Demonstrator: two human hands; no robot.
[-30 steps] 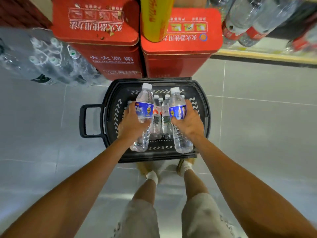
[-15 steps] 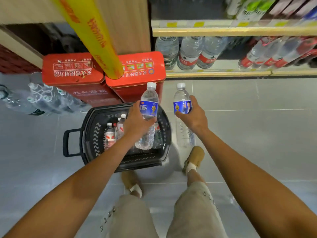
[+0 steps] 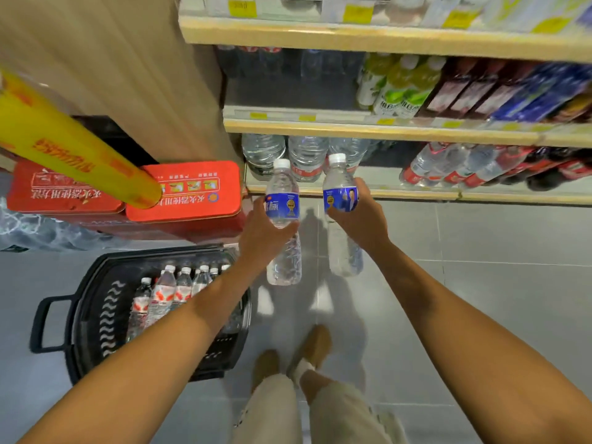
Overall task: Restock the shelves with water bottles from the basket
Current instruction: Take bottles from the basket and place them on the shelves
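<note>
The left hand (image 3: pixel 261 229) grips 1 clear plastic blue-labelled water bottle (image 3: pixel 282 206), the right hand (image 3: pixel 360 219) a 2nd bottle (image 3: pixel 340 197); both are upright, with the pale wooden bottom shelf (image 3: pixel 416 194) straight ahead, right hand seemingly nearer.

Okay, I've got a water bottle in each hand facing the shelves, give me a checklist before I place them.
1. Left hand grips clear plastic blue-labelled bottle: ok.
2. Right hand grips second blue-labelled bottle: ok.
3. White caps on both: ok.
4. Bare space on pale wooden bottom shelf, right of large clear bottles: ok.
5. Matching blue-labelled stock on shelves: cannot tell.
6. Black plastic basket holds more bottles: ok.
</note>
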